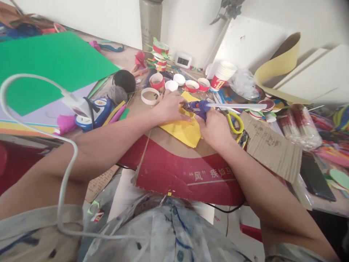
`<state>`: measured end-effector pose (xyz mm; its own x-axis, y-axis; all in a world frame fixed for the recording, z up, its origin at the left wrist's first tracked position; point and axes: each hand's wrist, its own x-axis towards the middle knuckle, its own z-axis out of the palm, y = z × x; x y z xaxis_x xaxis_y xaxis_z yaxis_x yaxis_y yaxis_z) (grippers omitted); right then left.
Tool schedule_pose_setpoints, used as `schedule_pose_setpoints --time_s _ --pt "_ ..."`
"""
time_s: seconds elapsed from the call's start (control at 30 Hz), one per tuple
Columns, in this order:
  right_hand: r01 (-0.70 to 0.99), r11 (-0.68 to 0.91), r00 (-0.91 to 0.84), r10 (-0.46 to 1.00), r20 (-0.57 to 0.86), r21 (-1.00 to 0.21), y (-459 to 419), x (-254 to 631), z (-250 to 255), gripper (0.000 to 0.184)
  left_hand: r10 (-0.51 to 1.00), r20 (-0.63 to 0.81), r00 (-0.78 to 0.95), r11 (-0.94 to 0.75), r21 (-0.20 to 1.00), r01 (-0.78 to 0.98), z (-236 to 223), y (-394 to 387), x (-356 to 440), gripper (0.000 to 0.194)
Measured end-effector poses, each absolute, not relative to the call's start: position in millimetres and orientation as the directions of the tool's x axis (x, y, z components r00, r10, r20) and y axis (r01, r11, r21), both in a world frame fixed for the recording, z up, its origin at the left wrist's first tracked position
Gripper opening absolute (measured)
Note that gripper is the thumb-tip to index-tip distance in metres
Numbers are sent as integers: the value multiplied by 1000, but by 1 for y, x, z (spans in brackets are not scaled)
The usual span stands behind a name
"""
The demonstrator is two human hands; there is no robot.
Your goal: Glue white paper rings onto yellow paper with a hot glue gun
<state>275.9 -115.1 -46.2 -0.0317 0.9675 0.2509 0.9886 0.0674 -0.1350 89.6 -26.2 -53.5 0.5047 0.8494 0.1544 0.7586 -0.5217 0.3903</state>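
Note:
A blue hot glue gun point(200, 107) is in my right hand point(215, 129), its nozzle pointing left and a long white glue stick point(237, 106) sticking out of its back. Under both hands lies a sheet of yellow paper point(185, 133) on cardboard. My left hand point(171, 107) bends its fingers and thumb around a part of the yellow paper, right beside the nozzle. What lies between those fingers is partly hidden. Yellow-handled scissors point(236, 122) rest just right of my right hand.
Paper cup rings point(150, 96) stand behind my hands, near stacked paper cups point(223, 74). Green card point(54, 65) covers the left side, with black yarn point(124, 80) beside it. A white cable point(72, 160) crosses my left arm. Corrugated cardboard point(269, 145) and a phone point(316, 178) lie right.

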Motion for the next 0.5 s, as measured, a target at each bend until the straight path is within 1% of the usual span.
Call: schedule_pose_setpoints --time_s 0.13,0.3,0.37,0.43,0.5 --pt "990 67 -30 962 272 -128 -115 278 -47 36 849 153 506 -523 391 758 -52 -28 89 58" --pt "992 40 -10 970 243 -119 -120 282 -43 37 856 148 496 -509 420 752 -46 -36 89 63" --pt "991 45 -11 969 248 -129 -122 285 -42 39 861 139 489 -497 437 750 -45 -36 89 71" --pt "990 44 -8 965 264 -132 -123 287 -42 41 862 127 491 -492 449 746 -46 -34 88 84" --pt "992 36 0 962 275 -125 -123 290 -42 44 840 134 526 -525 451 722 -47 -29 85 94"
